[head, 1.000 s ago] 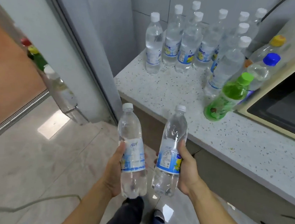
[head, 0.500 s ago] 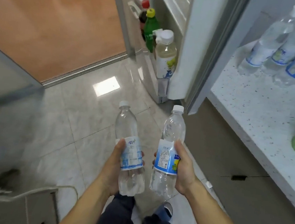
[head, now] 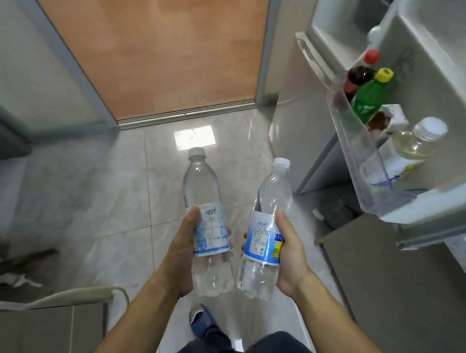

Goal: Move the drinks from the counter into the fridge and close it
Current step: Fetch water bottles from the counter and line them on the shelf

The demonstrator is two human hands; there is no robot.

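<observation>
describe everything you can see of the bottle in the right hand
The bottle is clear plastic with a white screw cap, closed, and a blue and white label with a yellow patch. It looks full of clear liquid. The right hand grips it around the label, nearly upright and tilted a little, over the tiled floor, close beside the left hand's bottle.

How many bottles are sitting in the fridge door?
3, in the door shelf: a red-capped dark bottle, a yellow-capped green bottle, and a white-capped pale bottle. Others may be hidden.

Glossy pale tiled floor (head: 89, 197) with a bright light patch (head: 194, 137), wooden sliding door (head: 159, 43) beyond.
</observation>
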